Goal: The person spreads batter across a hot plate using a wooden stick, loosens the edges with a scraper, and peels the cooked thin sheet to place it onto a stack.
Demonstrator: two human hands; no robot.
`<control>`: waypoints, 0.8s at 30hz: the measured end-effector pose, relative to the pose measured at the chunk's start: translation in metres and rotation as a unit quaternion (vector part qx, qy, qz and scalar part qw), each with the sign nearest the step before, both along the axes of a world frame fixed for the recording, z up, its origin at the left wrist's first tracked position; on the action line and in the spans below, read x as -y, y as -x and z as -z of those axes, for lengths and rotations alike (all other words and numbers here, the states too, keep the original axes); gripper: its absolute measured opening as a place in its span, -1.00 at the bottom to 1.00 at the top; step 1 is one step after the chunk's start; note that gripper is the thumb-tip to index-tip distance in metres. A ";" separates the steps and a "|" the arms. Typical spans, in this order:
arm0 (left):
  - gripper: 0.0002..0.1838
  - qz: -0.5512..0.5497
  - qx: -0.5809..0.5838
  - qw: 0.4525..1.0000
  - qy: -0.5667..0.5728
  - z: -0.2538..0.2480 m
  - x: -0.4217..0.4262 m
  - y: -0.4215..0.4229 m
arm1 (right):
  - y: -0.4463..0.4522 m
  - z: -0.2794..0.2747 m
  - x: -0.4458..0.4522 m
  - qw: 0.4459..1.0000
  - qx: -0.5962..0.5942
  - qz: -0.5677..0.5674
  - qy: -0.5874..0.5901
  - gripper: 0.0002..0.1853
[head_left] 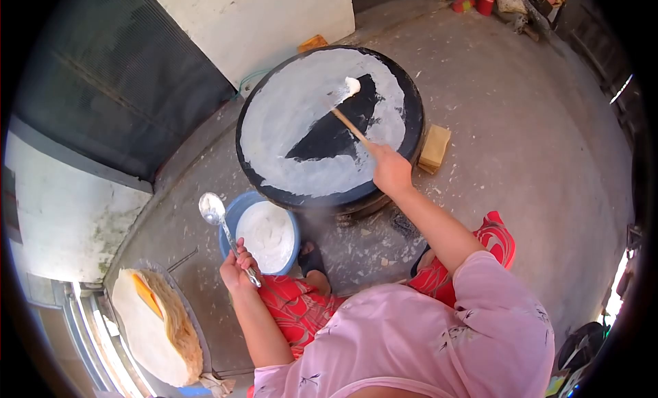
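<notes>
Griddle (329, 136) before the person; batter layer (271, 117) on it, spreader (351, 126) above, in right hand (393, 170). Basin (228, 228) left of griddle's near edge, mix (266, 236) inside. Ladle (212, 209) in left hand (238, 268). Flatbread stack (151, 329) farther left. Block (434, 148) right of griddle.

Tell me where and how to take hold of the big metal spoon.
Best to grip the spoon by the tail half of its handle, coming from the person's own side, where the left hand holds it. The long, slim handle suits wrapped fingers and slants toward the body, while the bowl points away and looks smeared white.
</notes>
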State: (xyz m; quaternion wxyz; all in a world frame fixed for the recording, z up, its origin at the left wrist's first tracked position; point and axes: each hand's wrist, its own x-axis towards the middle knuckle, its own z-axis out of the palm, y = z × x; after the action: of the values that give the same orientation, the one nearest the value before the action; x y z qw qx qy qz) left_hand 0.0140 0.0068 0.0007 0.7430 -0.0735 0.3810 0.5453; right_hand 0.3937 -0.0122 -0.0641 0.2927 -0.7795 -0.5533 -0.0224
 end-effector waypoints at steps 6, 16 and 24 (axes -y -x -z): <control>-0.62 0.023 0.013 1.000 -0.002 0.002 0.002 0.005 | -0.067 0.001 -0.015 0.988 0.055 0.121 0.074 -0.74; -0.59 0.002 0.017 1.000 0.010 -0.002 0.001 0.000 | -0.126 0.031 -0.023 0.957 -0.268 0.107 0.037 -0.67; -0.60 0.011 0.016 1.000 -0.001 0.000 0.000 0.002 | -0.141 0.033 -0.004 0.949 -0.315 0.008 0.014 -0.70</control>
State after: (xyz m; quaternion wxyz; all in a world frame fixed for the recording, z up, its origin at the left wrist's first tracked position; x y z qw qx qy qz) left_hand 0.0122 0.0072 0.0008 0.7550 -0.0768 0.3693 0.5363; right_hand 0.5346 -0.0080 -0.0976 0.4406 -0.7552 -0.4273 0.2300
